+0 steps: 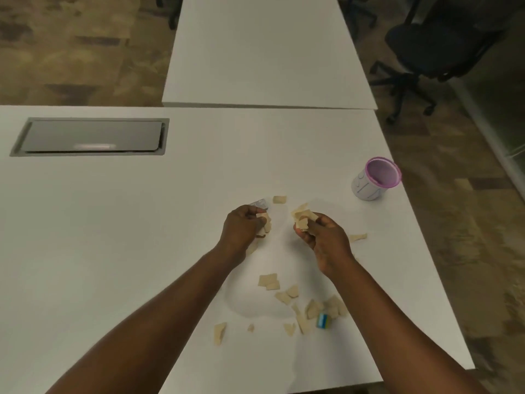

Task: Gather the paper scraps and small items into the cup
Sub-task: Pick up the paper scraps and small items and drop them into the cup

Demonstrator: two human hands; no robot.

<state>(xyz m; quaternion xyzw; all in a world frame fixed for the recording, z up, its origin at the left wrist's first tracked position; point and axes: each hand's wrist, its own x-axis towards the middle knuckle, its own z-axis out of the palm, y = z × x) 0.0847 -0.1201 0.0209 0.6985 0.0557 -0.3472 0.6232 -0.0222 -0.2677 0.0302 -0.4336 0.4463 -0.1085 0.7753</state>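
1. Two hands, your left hand (pixel 241 227) and right hand (pixel 326 240), each clutch paper scraps (pixel 302 220).
2. The cup (pixel 375 179) stands upright, well apart to the right, and looks empty.
3. Many loose scraps (pixel 268 281), a blue block (pixel 324 320) and a silver item (pixel 260 203) lie uncollected.

Tan paper scraps (pixel 302 218) bunched in left hand (pixel 241 227) and right hand (pixel 326 240), more scattered nearer than both, blue-green block (pixel 324 320) among them, silvery item (pixel 260 203) just beyond left hand, pink-rimmed white cup (pixel 375 179) upright beyond right hand.
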